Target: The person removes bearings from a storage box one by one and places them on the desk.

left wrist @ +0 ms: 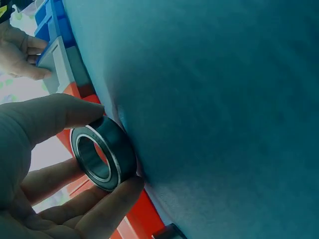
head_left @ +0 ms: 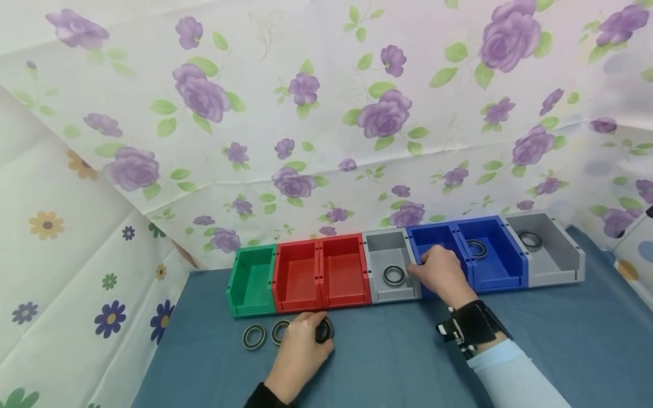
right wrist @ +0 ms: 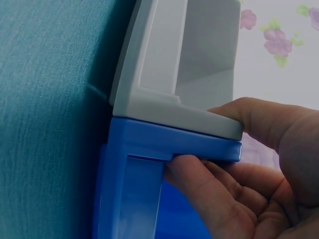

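Observation:
My left hand (head_left: pixel 301 345) pinches a ball bearing (left wrist: pixel 118 147) between thumb and fingertips, just in front of the red bins (head_left: pixel 298 277). Two more bearings lie on the cloth left of it, one ring (head_left: pixel 245 339) fully visible, the other (head_left: pixel 274 334) partly behind the hand. My right hand (head_left: pixel 442 273) grips the adjoining side walls of the middle grey bin (right wrist: pixel 164 107) and the blue bin (right wrist: pixel 144 144). Its thumb rests on the grey wall, its fingers on the blue one. A bearing (head_left: pixel 386 276) lies in that grey bin. Behind the right hand, part of the blue bin's inside is hidden.
The bins stand in a row on a blue-grey cloth (head_left: pixel 382 362), with a green bin (head_left: pixel 254 310) at the left end. Bearings also sit in the right blue bin (head_left: pixel 502 269) and the end grey bin (head_left: pixel 558 275). A flowered sheet (head_left: pixel 326 136) hangs behind.

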A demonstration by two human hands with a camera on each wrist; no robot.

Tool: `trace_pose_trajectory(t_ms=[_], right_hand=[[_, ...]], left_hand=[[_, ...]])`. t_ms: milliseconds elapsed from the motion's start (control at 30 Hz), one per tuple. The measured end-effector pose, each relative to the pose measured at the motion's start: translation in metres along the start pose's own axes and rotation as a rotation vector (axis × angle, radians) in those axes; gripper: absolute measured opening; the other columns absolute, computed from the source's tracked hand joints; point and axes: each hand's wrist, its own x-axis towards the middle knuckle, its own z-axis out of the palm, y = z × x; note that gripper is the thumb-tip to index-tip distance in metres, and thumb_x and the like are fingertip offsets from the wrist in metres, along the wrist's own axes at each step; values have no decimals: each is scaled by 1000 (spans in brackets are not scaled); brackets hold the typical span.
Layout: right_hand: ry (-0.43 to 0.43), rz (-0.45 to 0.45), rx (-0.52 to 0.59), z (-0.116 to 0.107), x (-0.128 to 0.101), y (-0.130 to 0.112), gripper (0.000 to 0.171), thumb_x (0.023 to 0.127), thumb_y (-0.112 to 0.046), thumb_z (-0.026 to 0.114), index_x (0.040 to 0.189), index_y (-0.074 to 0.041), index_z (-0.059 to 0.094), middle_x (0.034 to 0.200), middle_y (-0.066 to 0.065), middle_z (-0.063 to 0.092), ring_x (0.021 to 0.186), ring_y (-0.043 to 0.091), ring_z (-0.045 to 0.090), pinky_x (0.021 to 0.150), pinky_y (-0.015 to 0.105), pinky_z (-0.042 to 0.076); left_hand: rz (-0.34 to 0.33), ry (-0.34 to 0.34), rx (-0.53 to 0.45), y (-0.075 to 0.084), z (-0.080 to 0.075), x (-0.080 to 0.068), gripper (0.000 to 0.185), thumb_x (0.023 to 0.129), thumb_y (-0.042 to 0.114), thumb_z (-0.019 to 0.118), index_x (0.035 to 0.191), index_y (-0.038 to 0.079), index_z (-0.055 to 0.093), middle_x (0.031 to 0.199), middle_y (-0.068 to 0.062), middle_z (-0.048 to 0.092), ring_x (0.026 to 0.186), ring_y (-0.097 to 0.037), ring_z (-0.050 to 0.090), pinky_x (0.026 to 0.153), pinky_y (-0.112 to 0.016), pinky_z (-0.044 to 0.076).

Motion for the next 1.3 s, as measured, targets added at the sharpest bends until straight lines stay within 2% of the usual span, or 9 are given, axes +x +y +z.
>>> trace_pose_trajectory(t_ms=[467,667,1300], right_hand=[[28,-21,-7,3,2,3,48,81,-35,68,50,-16,36,49,-6,25,42,11,28,39,23,21],[28,-14,-12,3,2,3,48,81,-36,67,50,-16,36,49,-6,26,42,11,28,39,24,21],[19,10,-7,3,3,3,48,81,-37,68,51,-16,37,49,-6,27,42,12,30,39,24,22]], left_hand=[[-46,-7,20,1,0,3,48,69,21,77,114,10,65,109,-7,64,100,-19,62,75,-38,57],[-47,-4,50,0,1,3,47,71,21,76,115,10,65,107,-7,63,95,-18,62,74,-38,57],[-56,-7,92,1,2,5,48,71,23,76,116,10,64,107,-8,63,96,-19,61,76,-39,56]])
